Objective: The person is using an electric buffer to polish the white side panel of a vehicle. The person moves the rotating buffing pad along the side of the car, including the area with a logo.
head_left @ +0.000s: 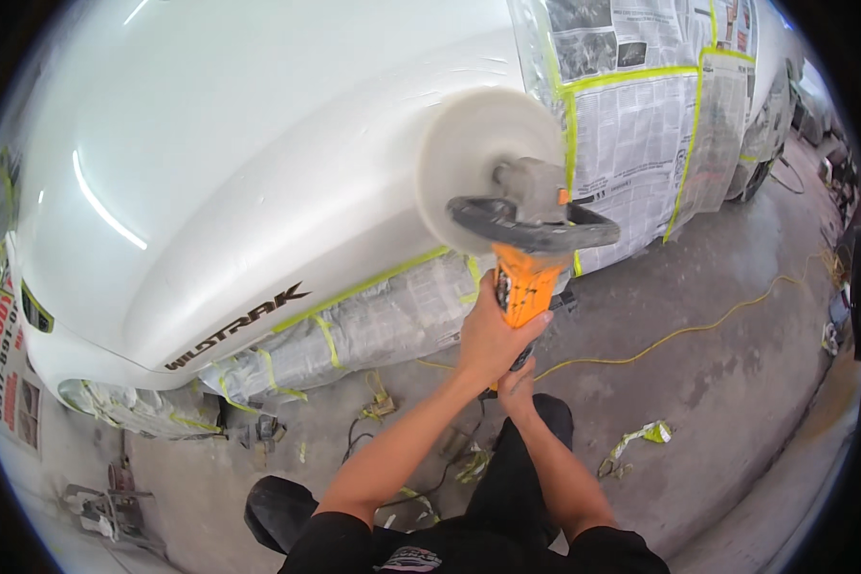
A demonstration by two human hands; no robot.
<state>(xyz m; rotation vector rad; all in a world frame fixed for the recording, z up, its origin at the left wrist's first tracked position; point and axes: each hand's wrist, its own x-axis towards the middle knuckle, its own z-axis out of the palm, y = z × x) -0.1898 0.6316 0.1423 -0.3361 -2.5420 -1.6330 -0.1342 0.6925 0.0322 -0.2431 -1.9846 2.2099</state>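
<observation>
An orange and black rotary polisher (526, 277) reaches over a white car body panel (220, 143). Its pale round pad (459, 143) lies at the panel beside a vertical edge masked with newspaper and yellow-green tape, and looks blurred as if spinning. My left hand (493, 325) is closed around the orange body below the black loop handle (593, 230). Lower down, my right hand (517, 387) is closed on the polisher's rear end. Dark lettering runs along the panel's lower part, above a strip of taped plastic masking (354, 325).
Newspaper sheets (631, 153) cover the car to the right. A yellow cord (670, 335) snakes over the concrete floor (708, 430). Tape scraps (655, 430), dark cables and small objects lie near my legs. A metal stand (105, 507) is at lower left; clutter lines the far right edge.
</observation>
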